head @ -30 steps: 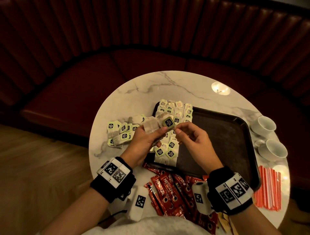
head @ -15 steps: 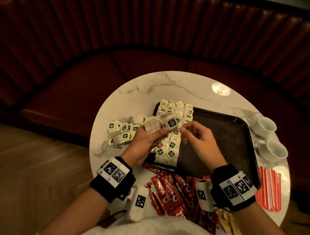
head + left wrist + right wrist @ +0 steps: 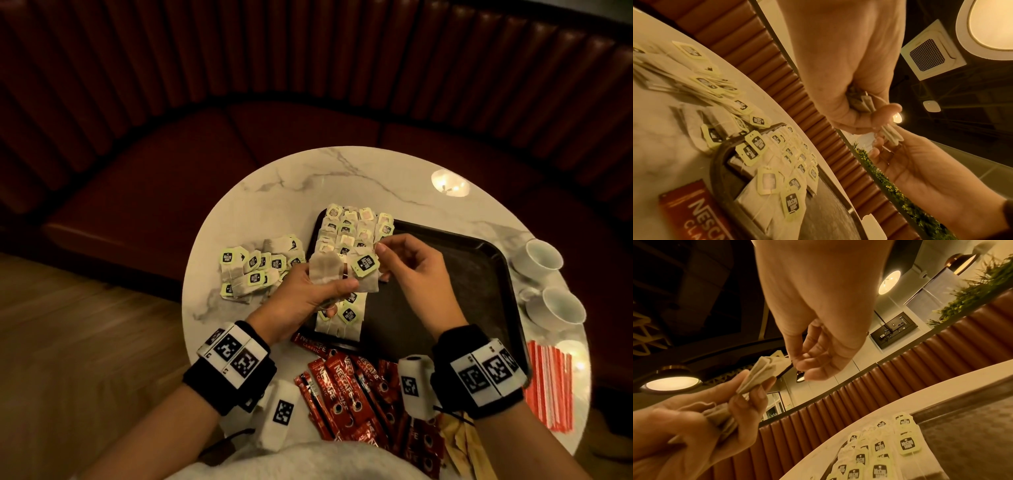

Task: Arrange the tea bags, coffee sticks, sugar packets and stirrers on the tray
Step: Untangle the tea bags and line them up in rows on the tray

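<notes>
**Two hands share a bunch of tea bags over the tray**

The left hand (image 3: 301,298) is in the middle of the head view. Its fingers curl tight around a bunch of tea bags (image 3: 342,277). The right hand (image 3: 411,270) is just to the right of it. Its fingertips (image 3: 381,247) pinch the top right corner of the bunch, next to a green tag (image 3: 365,263). The other fingers curl loosely.

Both hands are up above the left end of the tray (image 3: 445,291). The tray is dark and lies on the round table (image 3: 308,181). Rows of bags (image 3: 352,229) fill its left end, right up to the left rim and the far rim. The rest of the tray, in the middle right of the frame, is bare.

A pile of bags (image 3: 257,270) lies on the table left of the tray, close to the table's left edge. Red coffee sticks (image 3: 342,377) lie at the bottom of the frame, touching the tray's near rim. Orange stirrers (image 3: 551,387) lie at the lower right, near the table's edge. Brown packets (image 3: 460,442) peek out under the right wrist. Two cups (image 3: 548,284) stand at the right, between the tray and the table's edge.

Bare table shows at the top, behind the tray.
</notes>
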`<state>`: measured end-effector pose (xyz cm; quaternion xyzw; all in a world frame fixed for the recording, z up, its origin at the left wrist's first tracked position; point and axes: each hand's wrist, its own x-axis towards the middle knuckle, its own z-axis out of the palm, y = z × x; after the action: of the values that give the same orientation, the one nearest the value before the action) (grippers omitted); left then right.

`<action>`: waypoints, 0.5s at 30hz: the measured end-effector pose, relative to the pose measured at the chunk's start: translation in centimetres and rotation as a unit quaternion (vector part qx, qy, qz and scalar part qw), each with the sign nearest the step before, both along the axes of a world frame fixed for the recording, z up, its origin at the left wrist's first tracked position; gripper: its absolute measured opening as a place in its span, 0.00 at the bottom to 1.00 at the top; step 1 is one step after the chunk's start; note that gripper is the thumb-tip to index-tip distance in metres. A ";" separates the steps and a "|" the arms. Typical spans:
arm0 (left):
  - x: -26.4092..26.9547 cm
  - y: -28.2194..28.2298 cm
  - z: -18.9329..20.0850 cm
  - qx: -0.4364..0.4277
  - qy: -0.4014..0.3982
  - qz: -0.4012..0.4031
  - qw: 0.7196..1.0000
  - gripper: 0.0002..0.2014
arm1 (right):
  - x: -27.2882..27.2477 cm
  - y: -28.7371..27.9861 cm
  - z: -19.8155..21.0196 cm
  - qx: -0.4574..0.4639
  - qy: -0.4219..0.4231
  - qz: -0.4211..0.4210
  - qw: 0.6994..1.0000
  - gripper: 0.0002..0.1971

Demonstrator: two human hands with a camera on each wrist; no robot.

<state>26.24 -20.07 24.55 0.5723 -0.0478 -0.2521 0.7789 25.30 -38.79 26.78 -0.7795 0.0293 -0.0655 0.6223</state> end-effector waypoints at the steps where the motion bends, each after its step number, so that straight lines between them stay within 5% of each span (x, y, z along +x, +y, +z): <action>1: 0.0 0.1 0.1 0.004 0.002 -0.005 1.000 0.07 | 0.0 0.0 0.1 0.001 -0.001 0.001 1.000 0.02; 5: 0.1 0.4 0.3 0.021 0.004 -0.019 1.000 0.20 | 0.3 -0.2 0.2 -0.009 0.001 0.008 1.000 0.03; 10: 0.3 0.8 0.6 0.053 -0.040 -0.059 0.996 0.04 | 0.8 -0.9 1.3 -0.028 0.045 0.054 0.997 0.05; 15: 0.5 1.1 0.8 0.071 -0.071 -0.095 0.990 0.04 | 1.5 -1.6 2.3 -0.020 0.092 0.097 0.991 0.07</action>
<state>26.79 -19.00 25.37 0.6353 -0.1393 -0.2865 0.7035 26.76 -40.44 29.08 -0.7934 0.0093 0.0673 0.6049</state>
